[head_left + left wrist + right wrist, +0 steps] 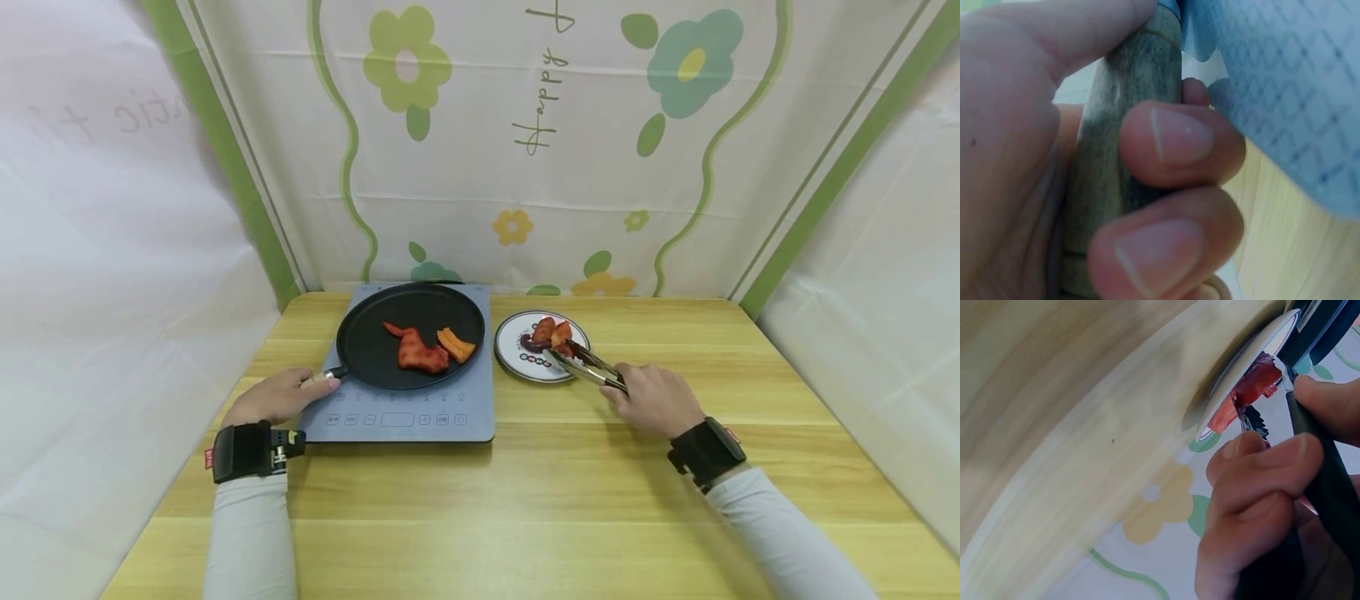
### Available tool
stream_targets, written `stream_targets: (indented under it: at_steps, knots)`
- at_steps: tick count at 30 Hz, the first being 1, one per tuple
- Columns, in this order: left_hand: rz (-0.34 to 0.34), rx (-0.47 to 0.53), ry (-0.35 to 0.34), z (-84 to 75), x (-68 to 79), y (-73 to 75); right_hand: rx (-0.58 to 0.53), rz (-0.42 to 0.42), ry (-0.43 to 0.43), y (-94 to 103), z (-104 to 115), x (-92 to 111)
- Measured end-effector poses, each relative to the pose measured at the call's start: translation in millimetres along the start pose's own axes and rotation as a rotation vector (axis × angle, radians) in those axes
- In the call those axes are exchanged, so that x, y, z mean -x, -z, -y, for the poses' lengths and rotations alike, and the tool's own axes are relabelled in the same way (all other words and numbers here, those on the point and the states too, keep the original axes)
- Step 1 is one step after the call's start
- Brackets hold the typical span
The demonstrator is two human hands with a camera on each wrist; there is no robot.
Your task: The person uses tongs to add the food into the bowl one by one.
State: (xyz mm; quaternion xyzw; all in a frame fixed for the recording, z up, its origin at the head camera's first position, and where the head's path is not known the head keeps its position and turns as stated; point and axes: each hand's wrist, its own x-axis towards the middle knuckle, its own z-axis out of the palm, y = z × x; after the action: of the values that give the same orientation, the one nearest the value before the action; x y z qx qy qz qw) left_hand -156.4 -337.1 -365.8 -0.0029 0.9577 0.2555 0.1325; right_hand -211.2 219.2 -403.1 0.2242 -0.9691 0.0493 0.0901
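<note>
My left hand (279, 395) grips the wooden handle (1129, 125) of a flat black frying pan (375, 333), fingers curled round it. In the pan lie a red chicken wing (422, 353) and an orange strip of food (456, 344). My right hand (654, 400) holds metal tongs (592, 367) with dark grips (1329, 481). The tips of the tongs are at the food on a white plate (517, 367), where reddish pieces (544, 330) and a dark curled piece (531, 343) lie together. In the right wrist view the tong tips stand either side of a red piece (1257, 381).
Under the pan is a grey induction cooker (397, 420) with touch controls along its front. The plate stands just right of it on the wooden table (480, 517). A flowered curtain (465, 167) hangs behind the table, with white cloth walls on both sides.
</note>
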Motion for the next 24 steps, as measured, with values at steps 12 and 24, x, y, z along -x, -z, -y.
stream_targets:
  at_steps: [12,24]
  knots:
    - [-0.014,0.007,-0.008,1.0,-1.3,-2.0,-0.004,-0.013,0.004,6.0,4.5,-2.0]
    - [-0.009,-0.013,-0.022,2.0,-2.0,-1.0,0.022,-0.057,0.019,5.3,5.3,-4.5]
